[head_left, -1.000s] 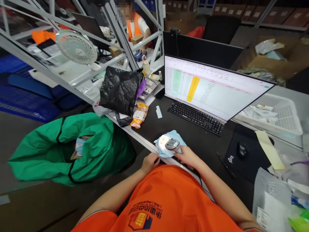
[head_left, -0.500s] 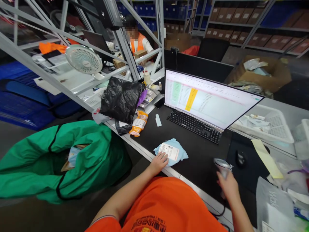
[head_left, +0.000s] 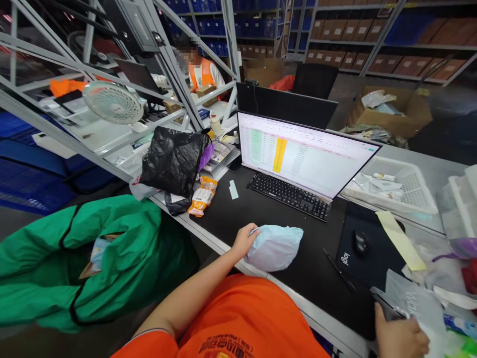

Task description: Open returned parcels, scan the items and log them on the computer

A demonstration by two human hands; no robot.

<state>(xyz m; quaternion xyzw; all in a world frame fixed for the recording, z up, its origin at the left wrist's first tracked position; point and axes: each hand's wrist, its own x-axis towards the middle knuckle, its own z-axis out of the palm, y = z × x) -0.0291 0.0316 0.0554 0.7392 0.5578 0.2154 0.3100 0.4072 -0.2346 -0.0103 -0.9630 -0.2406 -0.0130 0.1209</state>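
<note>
Your left hand (head_left: 244,240) grips the near-left edge of the pale blue parcel (head_left: 275,246), fingers curled and clamped on the soft wrap, with the parcel lying on the black bench (head_left: 231,214) just in front of you, below the keyboard (head_left: 288,195). Keep that grip on the bag's gathered edge rather than its belly (thin mailer film slips and stretches), and lift it flat before swinging it sideways, so it does not drag on the bench lip. Your right hand (head_left: 400,338) rests low at the right on a grey plastic bag (head_left: 417,303); whether its fingers are closed on anything I cannot tell, so check it before you move.

The bench is dark and matte, carrying a monitor (head_left: 303,153), a mouse (head_left: 359,243) on its black pad, and a black bag (head_left: 173,160) by the metal racking. A green sack (head_left: 93,258) gapes open on your left, below the bench edge. Behind stand shelves of cartons, and another person in an orange vest (head_left: 203,72) works at the far bench.
</note>
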